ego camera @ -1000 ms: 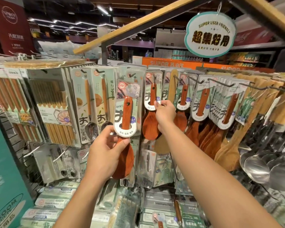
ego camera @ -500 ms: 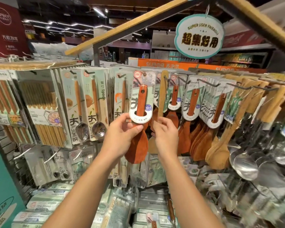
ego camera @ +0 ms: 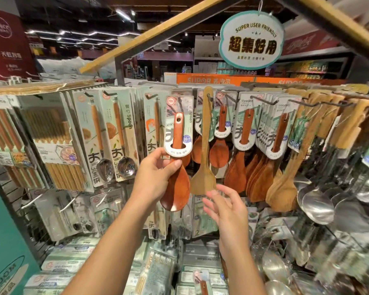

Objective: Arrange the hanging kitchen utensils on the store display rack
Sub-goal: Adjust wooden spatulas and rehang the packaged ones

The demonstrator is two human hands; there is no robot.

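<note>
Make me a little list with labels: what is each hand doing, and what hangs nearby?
left hand: grips a carded rice spoon at its neck, held up by the rack
right hand: open, fingers spread, holding nothing, just below the pale wooden spatula
pale wooden spatula: hangs on a hook, no card
right of it: more carded spoons on hooks
far right: steel ladles
far left: chopstick packs

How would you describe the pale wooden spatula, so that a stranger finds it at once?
Look under the round green sign, along the row of hooks. Between the carded rice spoon that the left hand holds and the dark spoons to its right hangs the pale spatula. It alone has no card.
</note>
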